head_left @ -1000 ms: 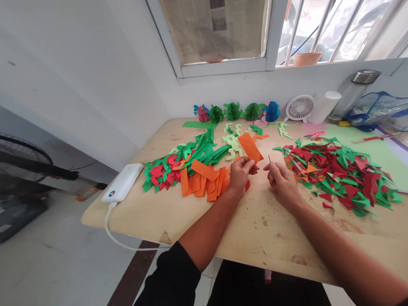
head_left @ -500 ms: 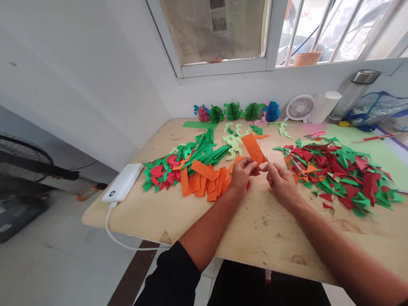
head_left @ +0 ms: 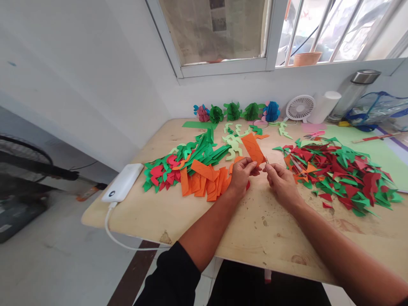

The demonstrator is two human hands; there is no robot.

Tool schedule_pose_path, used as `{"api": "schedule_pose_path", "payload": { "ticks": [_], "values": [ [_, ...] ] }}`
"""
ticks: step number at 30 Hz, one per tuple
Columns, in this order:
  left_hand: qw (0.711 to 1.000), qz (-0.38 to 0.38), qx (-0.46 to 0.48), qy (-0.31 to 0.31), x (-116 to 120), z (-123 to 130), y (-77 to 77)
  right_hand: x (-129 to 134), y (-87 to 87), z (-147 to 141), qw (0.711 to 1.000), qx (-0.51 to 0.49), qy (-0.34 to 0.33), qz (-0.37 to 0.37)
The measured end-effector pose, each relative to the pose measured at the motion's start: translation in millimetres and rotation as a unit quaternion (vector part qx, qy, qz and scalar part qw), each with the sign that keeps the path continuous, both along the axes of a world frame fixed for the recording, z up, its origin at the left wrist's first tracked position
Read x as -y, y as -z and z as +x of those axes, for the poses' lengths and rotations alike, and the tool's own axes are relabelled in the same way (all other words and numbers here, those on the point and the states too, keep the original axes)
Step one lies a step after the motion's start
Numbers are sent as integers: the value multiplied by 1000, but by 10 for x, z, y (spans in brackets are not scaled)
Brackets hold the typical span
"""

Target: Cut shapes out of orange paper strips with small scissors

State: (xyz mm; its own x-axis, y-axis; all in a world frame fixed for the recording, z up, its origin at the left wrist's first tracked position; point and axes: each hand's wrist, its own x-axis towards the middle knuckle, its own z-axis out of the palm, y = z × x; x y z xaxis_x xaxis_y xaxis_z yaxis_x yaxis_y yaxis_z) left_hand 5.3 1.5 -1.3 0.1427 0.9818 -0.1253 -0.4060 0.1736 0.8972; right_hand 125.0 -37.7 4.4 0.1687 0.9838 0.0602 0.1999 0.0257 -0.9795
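Note:
Between the thumb and fingers of my left hand (head_left: 245, 173) is an orange paper strip (head_left: 253, 148) with drawn lines, held up at a slant. My right hand (head_left: 281, 180) is closed around small scissors (head_left: 267, 160); only their thin blade tips show, at the strip's lower right edge. The handles are hidden in the fingers. Left of my left hand lies a heap of similar orange strips (head_left: 202, 180). Behind it are green paper strips (head_left: 207, 151), with red and green cut shapes (head_left: 161, 172) beside them. Pale green cut pieces (head_left: 234, 144) lie beyond the held strip.
A pile of red and green paper scraps (head_left: 347, 174) covers the right side. Honeycomb paper figures (head_left: 233, 111) line the wall, near a small white fan (head_left: 300, 108) and a bottle (head_left: 355, 93). A white power bank (head_left: 123, 183) with a cable lies at the left edge.
The scissors' blade tips have shifted slightly at the strip's edge, and the fingers of my right hand have moved a little. My left hand and the orange strip stay almost still.

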Motion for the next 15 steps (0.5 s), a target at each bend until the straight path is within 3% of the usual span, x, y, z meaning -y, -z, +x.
{"api": "schedule_pose_path", "payload": {
  "ticks": [15],
  "values": [
    [1000, 1, 2, -6, 15, -3, -24, -10, 19, 12, 996, -82, 17, 13]
  ]
}}
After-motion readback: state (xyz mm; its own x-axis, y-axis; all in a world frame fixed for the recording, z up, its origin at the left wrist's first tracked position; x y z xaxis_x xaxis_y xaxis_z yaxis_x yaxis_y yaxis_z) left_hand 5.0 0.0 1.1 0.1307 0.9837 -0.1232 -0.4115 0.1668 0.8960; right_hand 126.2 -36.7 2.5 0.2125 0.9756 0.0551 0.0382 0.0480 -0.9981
